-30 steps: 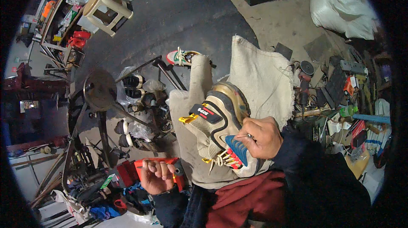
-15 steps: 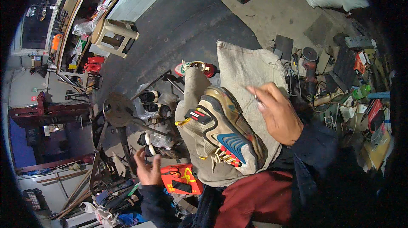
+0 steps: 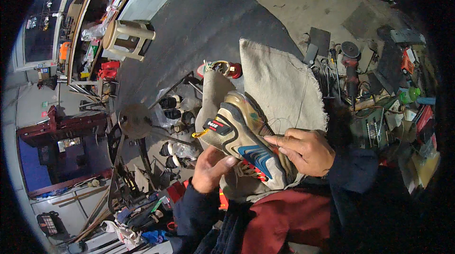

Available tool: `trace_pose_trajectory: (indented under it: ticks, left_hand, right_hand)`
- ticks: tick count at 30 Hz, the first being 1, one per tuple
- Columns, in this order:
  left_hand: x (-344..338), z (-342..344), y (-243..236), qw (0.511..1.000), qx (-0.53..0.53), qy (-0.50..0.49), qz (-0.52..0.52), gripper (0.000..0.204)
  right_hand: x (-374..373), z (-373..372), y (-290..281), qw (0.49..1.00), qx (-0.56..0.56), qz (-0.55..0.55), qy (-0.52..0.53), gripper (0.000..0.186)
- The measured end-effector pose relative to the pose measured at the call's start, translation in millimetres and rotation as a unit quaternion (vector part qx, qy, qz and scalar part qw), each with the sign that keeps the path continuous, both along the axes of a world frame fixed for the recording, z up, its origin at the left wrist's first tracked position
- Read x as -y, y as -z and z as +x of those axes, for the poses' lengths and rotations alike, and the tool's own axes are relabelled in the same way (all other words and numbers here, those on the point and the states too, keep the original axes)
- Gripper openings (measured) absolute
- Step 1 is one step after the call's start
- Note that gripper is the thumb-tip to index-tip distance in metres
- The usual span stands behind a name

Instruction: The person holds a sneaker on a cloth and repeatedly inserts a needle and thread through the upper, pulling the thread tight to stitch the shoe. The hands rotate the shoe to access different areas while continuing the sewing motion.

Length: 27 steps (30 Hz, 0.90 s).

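Note:
A beige, black and blue sneaker [image 3: 258, 154] lies on its side on a pale cloth [image 3: 279, 78] over my lap, its sole edge facing right. My left hand [image 3: 211, 168] grips the shoe by its upper near the red laces, thumb on top. At the sole edge my right hand [image 3: 308, 152] is closed in a pinch, fingertips touching or nearly touching the seam. A thin dark thread [image 3: 279, 122] loops by those fingertips and runs up over the cloth. Whether a needle is also in the pinch is too small to see.
To the left stands a metal shoe-repair stand [image 3: 135, 121] with several shoes beside it. An angle grinder [image 3: 351, 71] and hand tools crowd the right side. A beige stool [image 3: 128, 38] is at the far left. Behind the cloth another red-and-white shoe [image 3: 232, 70] shows.
My left hand has moved right, from beside the red box onto the shoe, and taken hold of it. The right hand has come down to the sole edge.

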<state>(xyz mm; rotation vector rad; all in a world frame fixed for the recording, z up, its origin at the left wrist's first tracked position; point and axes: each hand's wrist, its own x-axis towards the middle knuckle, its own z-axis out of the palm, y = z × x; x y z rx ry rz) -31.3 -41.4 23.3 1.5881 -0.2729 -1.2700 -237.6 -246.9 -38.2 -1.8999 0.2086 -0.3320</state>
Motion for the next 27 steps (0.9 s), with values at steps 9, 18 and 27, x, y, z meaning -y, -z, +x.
trace_pose_trajectory:
  ticks: [9,18,27]
  left_hand:
    - [45,-7,14,0.994,0.088,0.062,-0.025,0.053]
    - [43,-15,26,0.998,0.033,-0.041,-0.023,0.042]
    - [41,-2,29,0.994,-0.107,-0.027,0.026,0.043]
  right_hand:
    - [5,5,-2,1.000,-0.016,0.009,-0.025,0.045]
    - [35,28,-21,0.991,-0.059,0.039,-0.113,0.039]
    - [73,72,-39,0.955,-0.143,0.053,-0.254,0.035]
